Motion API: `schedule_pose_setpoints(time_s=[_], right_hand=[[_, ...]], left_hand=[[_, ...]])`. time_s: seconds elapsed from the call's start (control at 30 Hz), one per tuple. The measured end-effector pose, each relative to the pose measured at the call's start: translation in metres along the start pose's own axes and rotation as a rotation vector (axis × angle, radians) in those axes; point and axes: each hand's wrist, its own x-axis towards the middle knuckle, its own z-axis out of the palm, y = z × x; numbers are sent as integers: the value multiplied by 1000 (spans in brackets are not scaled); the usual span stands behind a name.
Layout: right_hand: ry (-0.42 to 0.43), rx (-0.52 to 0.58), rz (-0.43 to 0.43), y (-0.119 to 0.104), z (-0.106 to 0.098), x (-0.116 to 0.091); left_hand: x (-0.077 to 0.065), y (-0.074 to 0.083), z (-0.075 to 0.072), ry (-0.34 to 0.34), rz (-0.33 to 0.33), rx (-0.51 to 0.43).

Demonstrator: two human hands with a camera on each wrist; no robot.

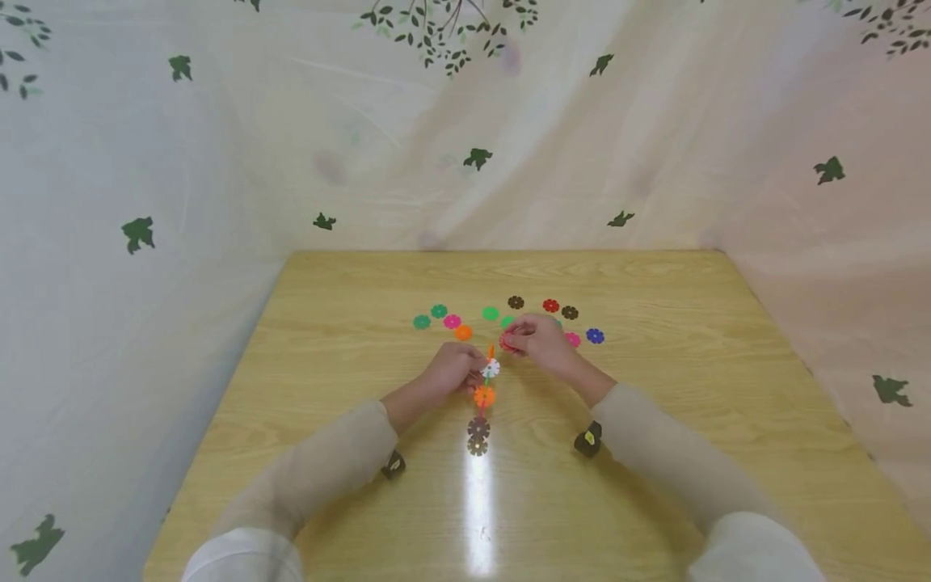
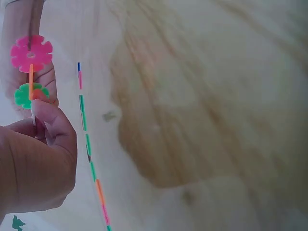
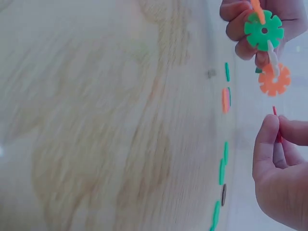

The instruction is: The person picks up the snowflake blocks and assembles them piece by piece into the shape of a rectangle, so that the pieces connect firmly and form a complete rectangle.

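My left hand (image 1: 452,372) pinches a chain of notched plastic discs near its far end. A white disc (image 1: 490,369), an orange disc (image 1: 484,396) and a brown disc (image 1: 478,428) face up along it, with others standing edge-on between them. In the right wrist view, a green disc (image 3: 264,30) of the chain shows in front of the left fingers, and an orange disc (image 3: 275,79) is at its tip. Just beyond that tip, my right hand (image 1: 541,343) pinches a red disc (image 3: 279,137) between thumb and fingers, apart from the chain.
Loose discs lie in a scattered band beyond the hands, among them an orange one (image 1: 463,332), a red one (image 1: 550,305) and a blue one (image 1: 595,335). They rest on a wooden table (image 1: 327,323). A printed cloth (image 1: 407,162) hangs behind it and along both sides.
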Motion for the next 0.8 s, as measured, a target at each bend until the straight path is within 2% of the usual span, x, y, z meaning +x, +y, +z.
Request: schedule_pose_setpoints(time_s=[0.2,0.43,0.53,0.67,0.8], right_hand=[[40,63,26,-8,10,4],[34,28,8,-8,12,4],[35,14,2,-7,12,5],[73,-17,-19,-6,16,6],[114,-56,-57,-9,23,8]], left_hand=[[-1,0,0,10,14,38],[1,-2,1,35,48,109],[0,-2,3,51,93,162],[0,-3,5,86,152,233],[0,-3,6,142,145,271]])
